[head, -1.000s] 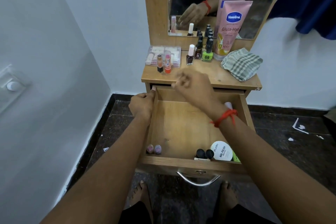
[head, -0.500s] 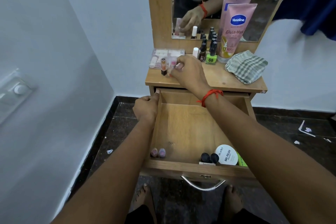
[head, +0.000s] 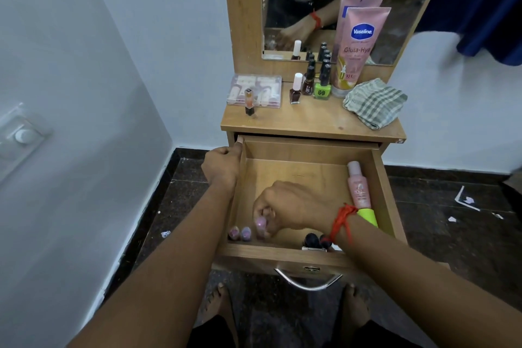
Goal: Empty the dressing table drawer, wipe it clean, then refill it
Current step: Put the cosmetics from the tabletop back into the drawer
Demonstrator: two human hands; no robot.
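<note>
— Over on the left side, what is the left hand (head: 223, 162) doing?

— It is curling shut around the drawer (head: 291, 172) wall, thumb lying along the top edge.

— And the right hand (head: 293, 207)?

— It is reaching down inside, fingers bending round a small pink-capped bottle (head: 260, 224) near the front. Two more little bottles (head: 239, 233) are standing just left of it.

— How is the drawer looking?

— It is hanging pulled out, mostly bare wood, with a pink bottle (head: 358, 186) lying along the right wall.
</note>
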